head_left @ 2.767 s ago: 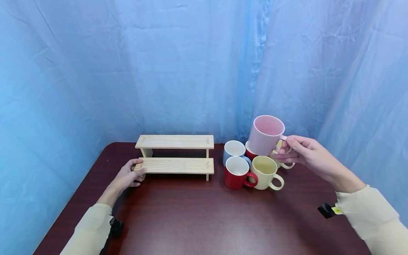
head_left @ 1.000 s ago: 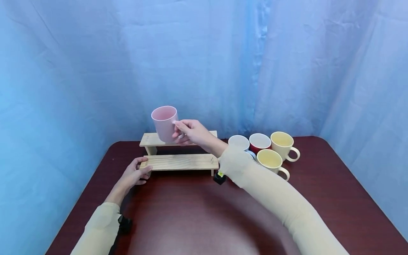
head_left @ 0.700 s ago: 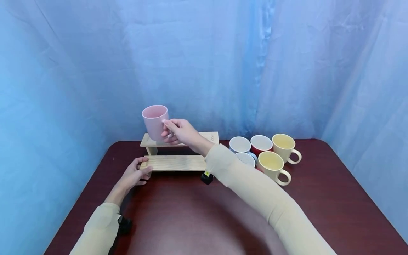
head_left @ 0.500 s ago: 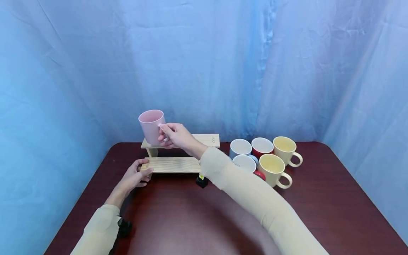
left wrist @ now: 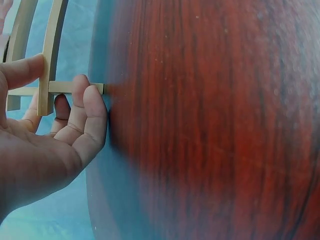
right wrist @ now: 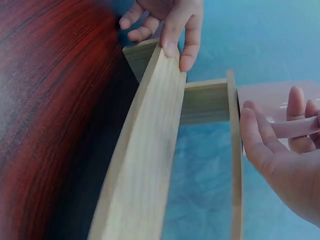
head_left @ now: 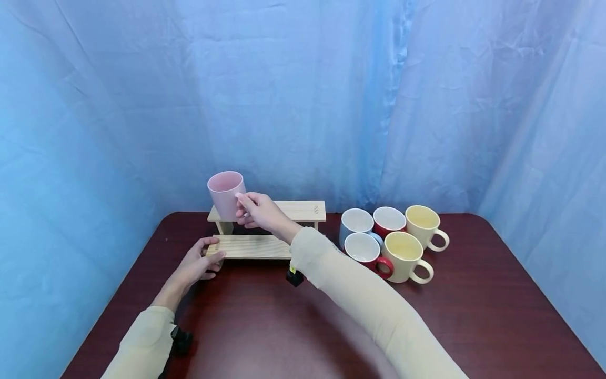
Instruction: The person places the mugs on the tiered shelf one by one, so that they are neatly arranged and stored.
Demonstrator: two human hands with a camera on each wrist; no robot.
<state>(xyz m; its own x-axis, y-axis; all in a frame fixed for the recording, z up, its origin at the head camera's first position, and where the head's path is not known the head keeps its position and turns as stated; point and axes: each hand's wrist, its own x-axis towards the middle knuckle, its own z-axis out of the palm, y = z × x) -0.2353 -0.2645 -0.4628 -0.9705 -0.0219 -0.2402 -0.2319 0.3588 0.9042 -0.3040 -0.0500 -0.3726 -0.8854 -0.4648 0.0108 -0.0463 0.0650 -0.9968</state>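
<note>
In the head view a pink mug (head_left: pixel 224 202) stands upright at the left end of the upper board of a two-step wooden rack (head_left: pixel 265 246). My right hand (head_left: pixel 261 212) grips its handle. The right wrist view has the mug's base against the upper board, or very near it, and the fingers curled about the handle. My left hand (head_left: pixel 193 264) holds the left end of the lower board, thumb on top and fingers below. That pinch also shows in the left wrist view, where the hand (left wrist: pixel 55 135) is beside the rack's leg (left wrist: pixel 75 87).
Right of the rack several mugs are grouped: a light blue mug (head_left: pixel 347 231), two red ones with white insides, and two yellow ones, the front yellow mug (head_left: pixel 400 263) nearest. The right sleeve crosses in front of them. A blue curtain (head_left: pixel 293 105) hangs behind the dark table (head_left: pixel 246 326).
My right hand has carried the pink mug left from above the mug group to the rack, then lowered it at the upper board's left end. The left hand keeps its hold on the rack.
</note>
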